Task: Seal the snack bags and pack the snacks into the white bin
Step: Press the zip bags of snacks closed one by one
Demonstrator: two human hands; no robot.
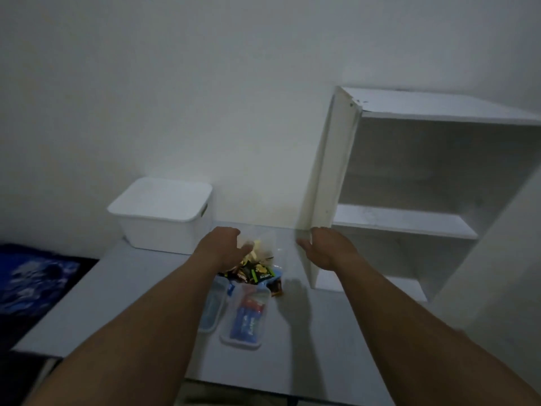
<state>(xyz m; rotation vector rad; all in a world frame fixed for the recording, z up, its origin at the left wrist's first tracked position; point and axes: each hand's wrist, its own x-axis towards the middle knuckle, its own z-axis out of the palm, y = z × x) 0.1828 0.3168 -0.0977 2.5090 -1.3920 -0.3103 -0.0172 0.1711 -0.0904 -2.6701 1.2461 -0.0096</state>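
Left hand [224, 244] gripping clear snack bag [267, 240], right hand [328, 249] loosely spread, holding nothing, beside shelf [409, 222], lidded bin [164, 212] at table [117, 294] rear

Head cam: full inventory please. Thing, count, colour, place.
white bin: 1, white, back left of the table, against the wall
clear snack bag: 1, clear with yellowish contents, middle of the table
snack packets: small pile, count unclear, dark with green and brown, just in front of the bag
clear containers: 2, clear, side by side in front of the pile; the right one holds something blue and red
shelf unit: 1, white, right side of the table
table: 1, pale grey
cloth: 1, blue patterned, far left, below table level
left hand: grips the clear snack bag
right hand: fingers relaxed, holds nothing, beside the shelf unit's side panel
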